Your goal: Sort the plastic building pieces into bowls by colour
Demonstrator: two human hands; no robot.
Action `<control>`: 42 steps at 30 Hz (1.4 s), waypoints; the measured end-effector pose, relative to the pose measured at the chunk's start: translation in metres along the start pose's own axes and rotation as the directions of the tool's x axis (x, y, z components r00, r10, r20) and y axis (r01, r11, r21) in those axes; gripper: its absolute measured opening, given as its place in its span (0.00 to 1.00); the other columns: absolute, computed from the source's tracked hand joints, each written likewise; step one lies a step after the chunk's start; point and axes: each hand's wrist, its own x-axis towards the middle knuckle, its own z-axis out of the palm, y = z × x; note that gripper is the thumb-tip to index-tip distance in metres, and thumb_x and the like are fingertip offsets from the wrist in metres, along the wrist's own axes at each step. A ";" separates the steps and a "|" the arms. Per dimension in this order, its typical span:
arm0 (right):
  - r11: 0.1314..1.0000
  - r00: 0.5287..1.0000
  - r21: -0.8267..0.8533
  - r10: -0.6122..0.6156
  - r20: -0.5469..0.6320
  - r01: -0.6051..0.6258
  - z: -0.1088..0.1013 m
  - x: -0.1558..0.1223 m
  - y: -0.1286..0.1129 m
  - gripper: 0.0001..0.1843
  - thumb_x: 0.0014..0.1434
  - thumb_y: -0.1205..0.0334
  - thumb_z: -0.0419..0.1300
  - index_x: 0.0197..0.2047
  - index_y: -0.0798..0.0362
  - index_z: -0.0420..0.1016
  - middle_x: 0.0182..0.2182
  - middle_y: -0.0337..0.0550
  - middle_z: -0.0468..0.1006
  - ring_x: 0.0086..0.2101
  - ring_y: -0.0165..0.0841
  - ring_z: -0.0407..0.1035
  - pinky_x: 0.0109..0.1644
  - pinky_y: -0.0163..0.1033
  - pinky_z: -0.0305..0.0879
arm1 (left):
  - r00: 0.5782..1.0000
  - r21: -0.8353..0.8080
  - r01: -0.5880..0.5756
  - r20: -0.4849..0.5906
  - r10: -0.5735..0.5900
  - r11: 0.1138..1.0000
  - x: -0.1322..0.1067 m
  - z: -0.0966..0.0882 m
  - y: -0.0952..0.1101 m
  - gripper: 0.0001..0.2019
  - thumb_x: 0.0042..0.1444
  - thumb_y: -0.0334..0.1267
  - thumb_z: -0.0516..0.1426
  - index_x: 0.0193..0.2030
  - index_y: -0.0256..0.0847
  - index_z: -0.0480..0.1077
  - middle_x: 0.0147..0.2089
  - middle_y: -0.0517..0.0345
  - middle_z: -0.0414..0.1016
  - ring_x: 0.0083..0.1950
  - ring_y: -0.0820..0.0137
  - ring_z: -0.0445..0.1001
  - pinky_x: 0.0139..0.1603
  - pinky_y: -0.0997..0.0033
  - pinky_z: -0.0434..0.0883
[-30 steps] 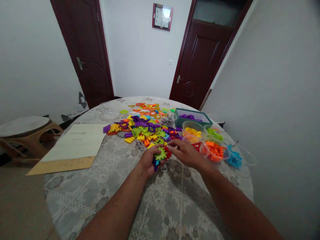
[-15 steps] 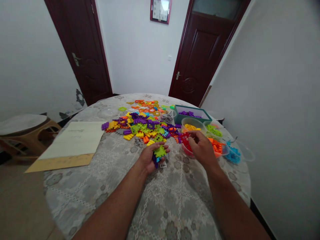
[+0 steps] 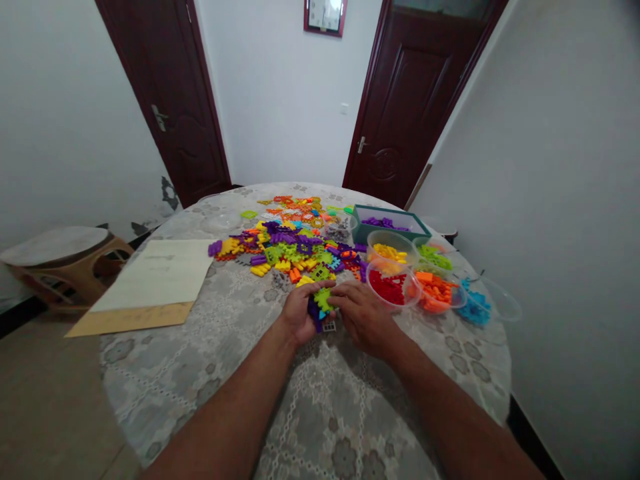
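My left hand (image 3: 299,316) is closed around several plastic interlocking building pieces, palm up. A lime-green piece (image 3: 323,299) lies on top, with dark purple (image 3: 314,311) and a little blue showing beneath. My right hand (image 3: 367,321) has come against it from the right, its fingertips closed on the green piece's edge. Whatever lies under those fingertips is hidden. A small white window-like piece (image 3: 329,327) sits just below the hands. Close beyond them spreads a mixed heap of building pieces (image 3: 287,252) in purple, green, yellow and orange.
Clear bowls on the right hold sorted pieces: red (image 3: 390,287), yellow (image 3: 390,252), orange (image 3: 436,293), green (image 3: 434,257). Blue pieces (image 3: 474,305) lie beside them. Behind stands a teal-edged box (image 3: 420,233) with purple pieces. Paper sheets (image 3: 155,273) cover the table's left side.
My right hand has moved left and nearer, from the bowl of red pieces to the pieces in my left hand. The left hand keeps its hold. The view has shifted slightly.
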 end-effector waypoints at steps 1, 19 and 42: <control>1.000 1.000 -0.004 -0.002 -0.002 0.002 0.002 0.001 0.000 0.18 0.67 0.71 0.56 0.58 0.50 0.77 0.56 0.51 0.78 0.58 0.47 0.68 0.64 0.56 0.65 | 1.000 0.004 0.001 -0.003 -0.001 1.000 0.000 0.001 0.000 0.16 0.60 0.31 0.54 0.53 0.30 0.74 0.39 0.43 0.80 0.29 0.66 0.78 0.23 0.67 0.77; 0.964 0.938 0.176 0.242 -0.249 -0.202 -0.017 0.000 0.012 0.09 0.70 0.63 0.59 0.49 0.51 0.80 0.40 0.46 0.78 0.42 0.36 0.73 0.47 0.40 0.69 | 0.998 0.057 0.047 -0.033 -0.046 0.997 -0.002 0.006 0.003 0.16 0.58 0.31 0.55 0.53 0.29 0.73 0.42 0.40 0.81 0.36 0.60 0.83 0.25 0.65 0.80; 0.859 0.831 -0.056 0.473 -0.293 -0.509 -0.074 -0.022 0.050 0.14 0.68 0.59 0.57 0.51 0.52 0.81 0.45 0.49 0.84 0.42 0.40 0.76 0.51 0.44 0.71 | 0.996 0.084 -0.082 0.042 0.079 0.993 -0.002 0.004 -0.003 0.18 0.53 0.21 0.60 0.51 0.33 0.75 0.48 0.42 0.80 0.49 0.57 0.83 0.46 0.57 0.84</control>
